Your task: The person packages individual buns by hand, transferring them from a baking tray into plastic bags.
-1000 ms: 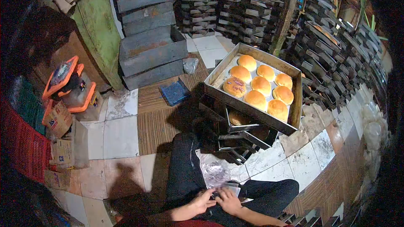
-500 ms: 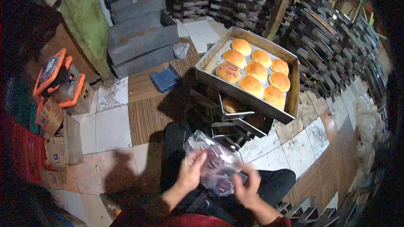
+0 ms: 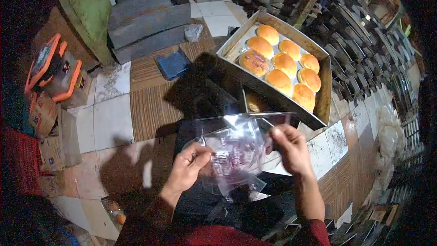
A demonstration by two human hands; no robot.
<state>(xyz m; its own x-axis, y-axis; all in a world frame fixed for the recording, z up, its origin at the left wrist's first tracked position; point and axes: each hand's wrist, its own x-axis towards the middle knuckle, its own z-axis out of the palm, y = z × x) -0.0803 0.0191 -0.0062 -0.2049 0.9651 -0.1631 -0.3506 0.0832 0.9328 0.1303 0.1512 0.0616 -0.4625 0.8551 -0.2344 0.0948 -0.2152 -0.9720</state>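
Observation:
Clear plastic bags (image 3: 236, 150) with purplish printing hang between my hands above my lap. My left hand (image 3: 186, 166) pinches their left side, thumb on top. At the upper right, my right hand (image 3: 291, 148) has its thumb and fingers closed on an edge of the plastic. How many bags there are is hard to tell, as the layers overlap. Beyond my right hand, a metal tray (image 3: 324, 105) holds several round golden buns (image 3: 284, 65). One bun (image 3: 253, 62) at the tray's left side is inside a printed clear wrapper.
More metal trays stand under the bun tray, with another bun (image 3: 253, 105) partly visible. A blue flat object (image 3: 173, 64) lies on the tiled floor. Orange-lidded containers (image 3: 68, 79) and cardboard boxes (image 3: 44, 114) stand left. Stacked dark trays (image 3: 359, 41) rise at the right and back.
My hands have moved apart and upward, the right one most. The crumpled plastic is now spread out between them, with its printing visible. The camera view has shifted slightly.

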